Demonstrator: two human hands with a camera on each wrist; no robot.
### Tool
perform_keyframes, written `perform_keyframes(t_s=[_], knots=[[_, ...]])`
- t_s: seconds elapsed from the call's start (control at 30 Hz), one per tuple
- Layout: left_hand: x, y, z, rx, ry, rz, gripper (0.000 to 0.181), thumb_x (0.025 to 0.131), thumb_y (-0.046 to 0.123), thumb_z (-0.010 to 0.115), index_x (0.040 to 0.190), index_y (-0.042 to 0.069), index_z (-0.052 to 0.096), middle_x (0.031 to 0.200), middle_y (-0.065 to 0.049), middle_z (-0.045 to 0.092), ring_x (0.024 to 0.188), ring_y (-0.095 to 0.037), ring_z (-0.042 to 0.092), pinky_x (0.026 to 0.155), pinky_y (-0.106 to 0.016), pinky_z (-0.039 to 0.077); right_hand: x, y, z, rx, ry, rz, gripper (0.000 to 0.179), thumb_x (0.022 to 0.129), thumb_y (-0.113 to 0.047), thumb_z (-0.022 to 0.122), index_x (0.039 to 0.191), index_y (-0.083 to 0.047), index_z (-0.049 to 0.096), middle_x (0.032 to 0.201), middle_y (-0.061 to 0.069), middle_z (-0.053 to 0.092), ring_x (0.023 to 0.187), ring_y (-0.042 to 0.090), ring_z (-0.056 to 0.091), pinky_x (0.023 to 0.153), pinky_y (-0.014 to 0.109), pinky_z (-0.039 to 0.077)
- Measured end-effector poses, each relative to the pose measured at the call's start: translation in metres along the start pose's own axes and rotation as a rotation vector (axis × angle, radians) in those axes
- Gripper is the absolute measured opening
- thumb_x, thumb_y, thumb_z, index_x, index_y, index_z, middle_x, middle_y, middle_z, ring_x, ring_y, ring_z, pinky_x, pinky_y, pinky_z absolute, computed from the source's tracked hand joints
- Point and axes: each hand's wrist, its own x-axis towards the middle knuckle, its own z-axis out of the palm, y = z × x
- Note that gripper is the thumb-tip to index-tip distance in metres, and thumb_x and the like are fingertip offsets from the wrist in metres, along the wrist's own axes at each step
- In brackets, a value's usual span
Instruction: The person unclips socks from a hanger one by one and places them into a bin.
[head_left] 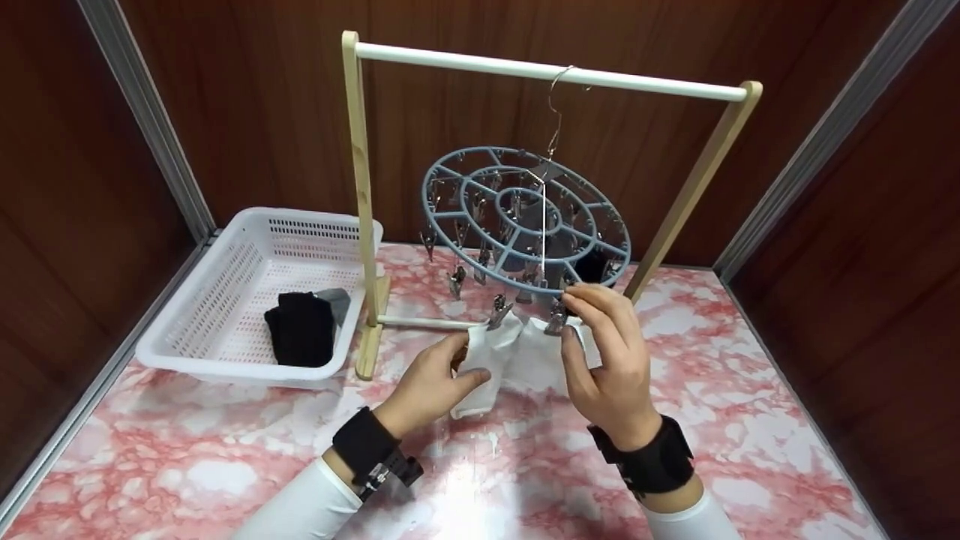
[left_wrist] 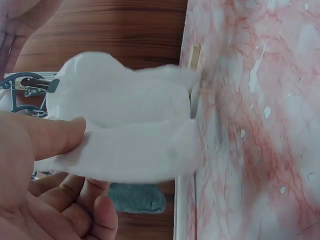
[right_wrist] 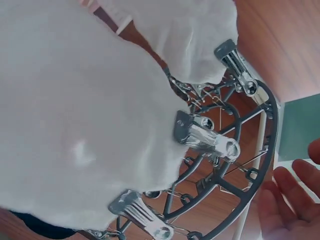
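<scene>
In the head view, my left hand (head_left: 431,382) pinches a white sock (head_left: 474,394), thumb in front and fingers behind. A metal clip (head_left: 499,309) on the round blue-grey clip hanger (head_left: 525,285) grips that sock's top. Beside it another white cloth (head_left: 536,360) hangs from a clip (head_left: 556,319). My right hand (head_left: 611,360) is raised at the hanger's near rim, holding nothing. In the right wrist view, its spread fingers (right_wrist: 290,197) stand apart from the ring, while clips (right_wrist: 207,135) hold the white cloths. The left wrist view shows my left thumb (left_wrist: 60,135) across the sock.
The hanger hooks onto the white bar (head_left: 465,60) of a wooden-legged rack (head_left: 360,165) and tilts toward me. Grey and black pieces hang at its far side. At left, a white plastic basket (head_left: 225,277) contains black cloth (head_left: 300,330) and grey cloth (head_left: 339,300).
</scene>
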Motion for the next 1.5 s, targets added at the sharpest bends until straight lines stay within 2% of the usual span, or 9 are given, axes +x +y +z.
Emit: perform_keyframes(t_s=[0.17, 0.3, 0.43, 0.73, 0.9, 1.07, 1.2, 1.37, 1.5], knots=[[-0.004, 0.005, 0.002, -0.078, -0.042, 0.005, 0.034, 0.094, 0.026, 0.073, 0.124, 0.011, 0.068, 0.111, -0.004, 0.073, 0.090, -0.012, 0.069, 0.080, -0.032, 0.058, 0.004, -0.005, 0.000, 0.058, 0.013, -0.030, 0.019, 0.091, 0.003, 0.061, 0.104, 0.009, 0.073, 0.099, 0.022, 0.069, 0.090, 0.038, 0.064, 0.087, 0.040, 0.051], [-0.007, 0.011, 0.004, -0.148, -0.088, -0.008, 0.034, 0.095, 0.027, 0.072, 0.123, 0.008, 0.069, 0.111, -0.008, 0.075, 0.087, -0.013, 0.072, 0.076, -0.031, 0.060, 0.003, -0.006, 0.001, 0.089, -0.048, -0.011, 0.019, 0.086, 0.009, 0.065, 0.103, 0.008, 0.073, 0.095, 0.019, 0.069, 0.085, 0.032, 0.066, 0.082, 0.035, 0.052], [-0.010, 0.015, 0.006, -0.141, -0.120, 0.012, 0.028, 0.096, 0.027, 0.071, 0.115, 0.007, 0.071, 0.102, -0.006, 0.076, 0.079, -0.009, 0.071, 0.070, -0.028, 0.059, -0.007, 0.003, 0.003, 0.094, -0.133, 0.050, 0.027, 0.083, 0.009, 0.070, 0.110, 0.007, 0.072, 0.102, 0.017, 0.071, 0.091, 0.030, 0.067, 0.087, 0.031, 0.053], [-0.015, 0.027, 0.006, -0.159, -0.190, 0.040, 0.017, 0.096, 0.025, 0.068, 0.104, 0.011, 0.072, 0.081, 0.007, 0.069, 0.062, -0.003, 0.062, 0.058, -0.023, 0.052, -0.026, 0.018, 0.007, 0.077, -0.278, 0.143, 0.033, 0.094, -0.006, 0.071, 0.127, -0.002, 0.068, 0.120, 0.008, 0.069, 0.104, 0.022, 0.066, 0.094, 0.030, 0.051], [-0.018, 0.031, 0.007, -0.149, -0.220, 0.049, 0.014, 0.096, 0.026, 0.068, 0.088, 0.014, 0.066, 0.061, 0.013, 0.046, 0.047, -0.002, 0.039, 0.049, -0.021, 0.036, -0.028, 0.018, 0.009, 0.148, -0.355, 0.316, 0.038, 0.097, -0.013, 0.071, 0.133, -0.004, 0.063, 0.128, 0.003, 0.067, 0.114, 0.019, 0.065, 0.098, 0.034, 0.052], [-0.019, 0.033, 0.011, -0.153, -0.241, 0.082, 0.009, 0.096, 0.025, 0.068, 0.092, 0.017, 0.070, 0.069, 0.014, 0.056, 0.054, -0.001, 0.048, 0.055, -0.019, 0.042, -0.030, 0.016, 0.007, 0.287, -0.412, 0.610, 0.048, 0.100, -0.020, 0.068, 0.144, -0.006, 0.055, 0.136, 0.003, 0.065, 0.120, 0.016, 0.064, 0.102, 0.031, 0.051], [-0.019, 0.032, 0.012, -0.117, -0.229, 0.111, 0.010, 0.096, 0.026, 0.068, 0.091, 0.018, 0.068, 0.071, 0.014, 0.054, 0.055, -0.001, 0.045, 0.055, -0.019, 0.039, -0.028, 0.014, 0.006, 0.522, -0.364, 0.805, 0.047, 0.102, -0.013, 0.063, 0.146, 0.001, 0.051, 0.141, 0.015, 0.060, 0.126, 0.023, 0.061, 0.105, 0.032, 0.049], [-0.017, 0.031, 0.010, -0.076, -0.218, 0.124, 0.021, 0.097, 0.029, 0.067, 0.082, 0.017, 0.058, 0.065, 0.011, 0.039, 0.053, -0.002, 0.033, 0.053, -0.021, 0.032, -0.024, 0.015, 0.005, 0.675, -0.295, 0.882, 0.038, 0.103, -0.007, 0.059, 0.140, 0.003, 0.056, 0.125, 0.023, 0.067, 0.114, 0.028, 0.066, 0.100, 0.034, 0.052], [-0.016, 0.029, 0.009, -0.066, -0.206, 0.137, 0.017, 0.097, 0.028, 0.067, 0.086, 0.019, 0.059, 0.071, 0.012, 0.045, 0.059, -0.003, 0.038, 0.058, -0.021, 0.035, -0.023, 0.016, 0.004, 0.683, -0.276, 0.898, 0.030, 0.103, -0.008, 0.060, 0.132, 0.002, 0.064, 0.104, 0.025, 0.071, 0.098, 0.027, 0.069, 0.090, 0.034, 0.056]])
